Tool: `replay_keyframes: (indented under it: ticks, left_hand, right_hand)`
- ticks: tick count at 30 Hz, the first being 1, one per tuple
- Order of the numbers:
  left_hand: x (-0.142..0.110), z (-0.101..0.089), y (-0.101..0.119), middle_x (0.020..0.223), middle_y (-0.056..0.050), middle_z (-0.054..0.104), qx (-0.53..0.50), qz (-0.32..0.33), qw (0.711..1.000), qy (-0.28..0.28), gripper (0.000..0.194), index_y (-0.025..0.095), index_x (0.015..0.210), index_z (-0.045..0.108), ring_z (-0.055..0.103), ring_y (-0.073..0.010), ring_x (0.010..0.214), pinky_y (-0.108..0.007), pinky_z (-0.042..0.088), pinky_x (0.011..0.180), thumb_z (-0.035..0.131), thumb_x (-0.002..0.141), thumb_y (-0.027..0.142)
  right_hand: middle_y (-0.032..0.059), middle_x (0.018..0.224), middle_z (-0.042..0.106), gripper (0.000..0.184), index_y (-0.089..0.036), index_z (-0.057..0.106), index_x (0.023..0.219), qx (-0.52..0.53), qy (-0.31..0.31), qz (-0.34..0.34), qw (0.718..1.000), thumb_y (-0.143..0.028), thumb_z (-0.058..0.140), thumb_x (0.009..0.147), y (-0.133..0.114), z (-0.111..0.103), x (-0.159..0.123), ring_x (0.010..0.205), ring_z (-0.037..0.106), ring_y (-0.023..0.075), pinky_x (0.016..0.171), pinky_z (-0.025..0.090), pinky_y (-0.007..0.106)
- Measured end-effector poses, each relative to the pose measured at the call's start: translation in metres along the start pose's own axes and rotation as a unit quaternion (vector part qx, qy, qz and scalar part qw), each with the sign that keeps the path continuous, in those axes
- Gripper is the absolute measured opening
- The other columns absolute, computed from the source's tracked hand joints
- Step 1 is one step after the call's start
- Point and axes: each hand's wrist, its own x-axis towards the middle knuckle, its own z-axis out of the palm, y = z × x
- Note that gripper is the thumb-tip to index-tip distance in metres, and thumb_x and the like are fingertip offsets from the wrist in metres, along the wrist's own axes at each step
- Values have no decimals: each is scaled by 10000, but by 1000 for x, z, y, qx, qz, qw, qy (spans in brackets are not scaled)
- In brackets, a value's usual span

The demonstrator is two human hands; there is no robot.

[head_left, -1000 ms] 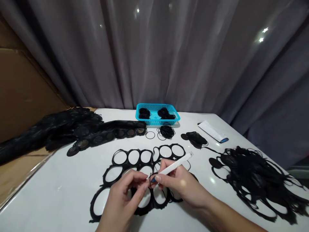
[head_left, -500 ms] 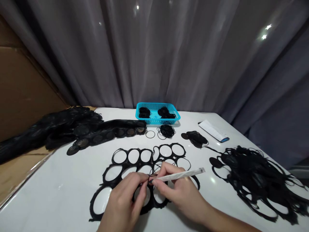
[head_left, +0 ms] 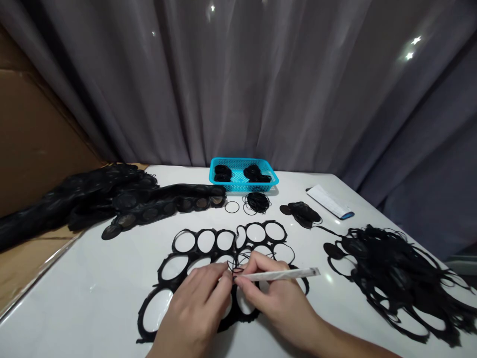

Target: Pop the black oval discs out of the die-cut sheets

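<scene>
A black rubber sheet (head_left: pixel 223 315) with several rows of round holes lies flat on the white table, partly hidden under my hands. My left hand (head_left: pixel 196 303) is closed at its centre, thumb and index finger pinching a thin black ring (head_left: pixel 230 267). Between the thumb and fingers of my right hand (head_left: pixel 279 298) is a slim white-wrapped tool (head_left: pixel 283 274). Its dark tip meets the left fingertips; the tool's kind does not show. More thin black loops curl over the sheet just behind the fingers.
Behind stands a blue basket (head_left: pixel 244 186) with black ring bundles, and before it a pile of thin rings (head_left: pixel 258 203). Black scraps (head_left: pixel 395 278) heap at right, near a white packet (head_left: pixel 330 201) and black discs (head_left: pixel 303 215). Black sheets (head_left: pixel 112 194) lie left by a cardboard box (head_left: pixel 33 124).
My left fingers have rolled over and drawn closer together around the thin ring. The tool in my right hand has tilted nearer to level, its outer end lower.
</scene>
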Motion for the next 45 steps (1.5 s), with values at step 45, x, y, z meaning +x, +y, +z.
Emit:
replay_keyframes:
  ticks: [45]
  left_hand:
    - [3,1,-17,897,-7,677,-61,-68,995,30,128,211,1036,552,637,-153,779,-271,465,733,510,981,103]
  right_hand:
    - [29,789,696,302,-209,483,743,137,-19,66,988,-383,698,864,-9,0,-3,759,620,165,668,441,258]
